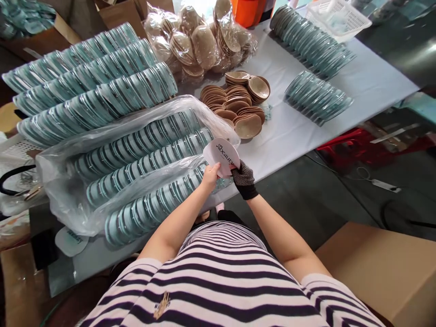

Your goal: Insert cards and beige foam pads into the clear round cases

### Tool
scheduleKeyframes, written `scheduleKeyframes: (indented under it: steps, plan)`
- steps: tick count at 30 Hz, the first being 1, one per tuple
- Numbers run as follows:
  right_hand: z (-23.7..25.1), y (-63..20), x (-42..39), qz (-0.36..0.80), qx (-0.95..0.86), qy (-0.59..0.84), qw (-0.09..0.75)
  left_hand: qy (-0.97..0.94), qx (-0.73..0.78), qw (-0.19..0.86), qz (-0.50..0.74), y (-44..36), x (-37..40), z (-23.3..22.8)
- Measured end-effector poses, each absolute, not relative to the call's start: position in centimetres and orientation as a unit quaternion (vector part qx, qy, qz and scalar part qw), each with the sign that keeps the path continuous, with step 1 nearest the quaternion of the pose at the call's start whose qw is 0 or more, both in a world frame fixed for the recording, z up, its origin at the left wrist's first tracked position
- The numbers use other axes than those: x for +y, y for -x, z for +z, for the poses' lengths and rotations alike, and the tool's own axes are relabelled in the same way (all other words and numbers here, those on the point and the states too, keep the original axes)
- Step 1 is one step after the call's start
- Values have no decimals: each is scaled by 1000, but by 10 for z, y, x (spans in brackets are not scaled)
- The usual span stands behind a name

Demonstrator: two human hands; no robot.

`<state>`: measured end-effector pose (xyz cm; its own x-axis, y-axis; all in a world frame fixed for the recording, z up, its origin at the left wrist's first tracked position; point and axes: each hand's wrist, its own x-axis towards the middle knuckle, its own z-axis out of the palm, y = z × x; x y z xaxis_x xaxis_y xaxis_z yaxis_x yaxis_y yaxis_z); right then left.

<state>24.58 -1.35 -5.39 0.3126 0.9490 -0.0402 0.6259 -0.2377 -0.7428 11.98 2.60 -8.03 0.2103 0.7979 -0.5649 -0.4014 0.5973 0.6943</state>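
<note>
A rounded pale pink card (223, 153) printed with "beauty" is held up in front of my body. My bare left hand (211, 175) pinches its lower left edge. On the lower right edge, my right hand (243, 178) in a black dotted glove grips the same card. Just beyond it lie piles of brown oval pads (248, 126) on the table. To the left, a clear plastic bag (61, 195) is spread open around long rows of teal-and-clear rounded pieces (150, 156). Another such row (150, 206) runs along the near edge, close to my left forearm.
More teal rows (98, 104) stand at the back left. Clear bags of brown pads (200, 41) lie behind. Two shorter teal rows (316, 97) and a white basket (339, 18) are on the white table (374, 72). A cardboard box (378, 268) stands at lower right.
</note>
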Motion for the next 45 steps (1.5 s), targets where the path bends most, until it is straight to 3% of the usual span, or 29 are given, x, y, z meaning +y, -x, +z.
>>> scheduleKeyframes:
  steps: [2,5,8,12,23,29,34,36,39,41,45]
  plan:
    - [-57,-254,-20,270,-440,776,362,-199,463,764,403,-118,26,-78]
    - [-54,-283,-43,185,-367,826,387,-175,460,758,428,-117,35,-74]
    - [-50,-303,-85,133,-415,863,255,-141,477,734,462,-118,51,-76]
    - [-61,-292,-130,188,-555,807,68,-102,501,716,476,-120,65,-89]
    - [-75,-243,-40,280,-604,732,-143,-75,522,708,470,-116,63,-110]
    - [-86,-242,-35,265,-606,746,-78,-60,504,715,481,-113,62,-113]
    - [-107,-238,-27,260,-614,740,-91,-55,496,719,483,-111,62,-112]
    - [-109,-240,-27,325,-593,733,-67,-61,497,719,481,-111,62,-113]
    - [-104,-249,-30,530,-508,678,24,-77,501,715,481,-112,62,-115]
    - [-97,-255,-29,578,-474,661,69,-88,503,713,480,-115,62,-115]
    - [-75,-264,-9,396,-492,764,135,-118,500,713,477,-119,60,-111]
